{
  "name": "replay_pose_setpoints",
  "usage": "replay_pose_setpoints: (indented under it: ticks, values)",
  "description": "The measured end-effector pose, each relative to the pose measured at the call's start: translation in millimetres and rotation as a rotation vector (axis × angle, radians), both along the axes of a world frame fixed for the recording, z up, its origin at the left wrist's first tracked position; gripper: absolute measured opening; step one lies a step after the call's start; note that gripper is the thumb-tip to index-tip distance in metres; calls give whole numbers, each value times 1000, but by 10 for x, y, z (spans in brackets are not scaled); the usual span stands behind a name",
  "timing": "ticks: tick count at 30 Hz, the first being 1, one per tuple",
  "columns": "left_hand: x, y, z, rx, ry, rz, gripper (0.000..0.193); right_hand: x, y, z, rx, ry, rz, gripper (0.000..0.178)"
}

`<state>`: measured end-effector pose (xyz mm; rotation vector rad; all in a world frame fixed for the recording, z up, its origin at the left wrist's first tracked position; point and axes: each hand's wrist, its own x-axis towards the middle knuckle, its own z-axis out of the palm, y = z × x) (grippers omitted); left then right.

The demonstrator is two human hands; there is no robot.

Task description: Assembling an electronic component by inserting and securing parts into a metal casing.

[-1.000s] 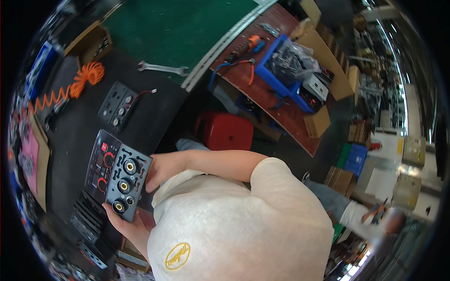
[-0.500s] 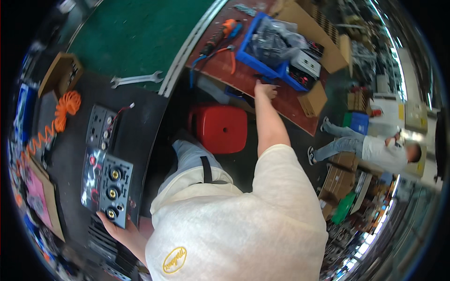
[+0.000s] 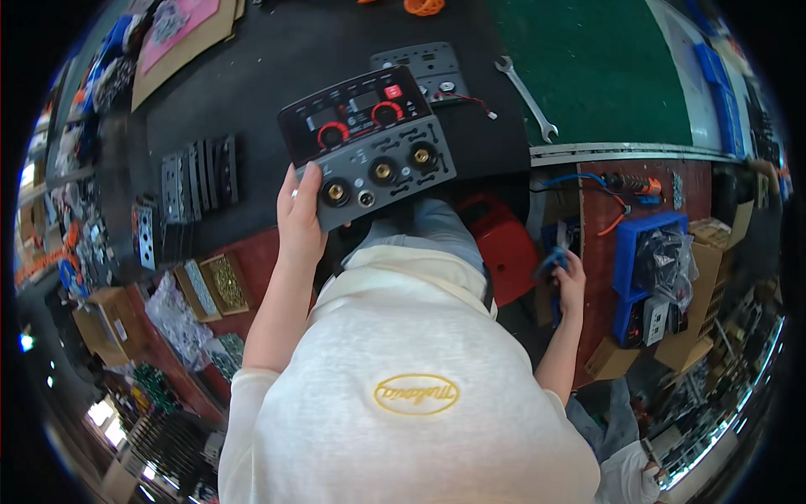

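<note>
head view: left hand (image 3: 300, 220) grips an angular, round-socketed panel (image 3: 374, 151), right hand (image 3: 573, 281) a small, blurred blue object (image 3: 551, 261).

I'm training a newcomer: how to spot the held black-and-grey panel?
Find the wide black workbench. Over its near edge the left hand holds the panel. Unlike the flat grey plate beyond, its black face carries two red arcs.
</note>
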<state>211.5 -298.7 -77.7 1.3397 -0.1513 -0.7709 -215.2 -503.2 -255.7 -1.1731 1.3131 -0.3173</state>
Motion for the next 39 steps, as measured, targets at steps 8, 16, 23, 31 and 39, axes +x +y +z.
replay_pose_setpoints:
  ticks: [8,16,23,31,39]
  values:
    - [34,196,-155,-64,2,105,30,2018,247,794,53,-114,969,42]
    - [67,548,-241,-123,42,314,30,2488,417,1152,-177,243,1150,71]
    - [115,568,-324,-180,8,562,31,3085,510,1935,-744,-147,1262,62]
    - [155,564,-256,-240,-74,647,31,3525,799,1991,-933,-183,1501,55]
    - [163,640,-152,-249,-19,674,31,3654,868,1968,-879,-183,1546,52]
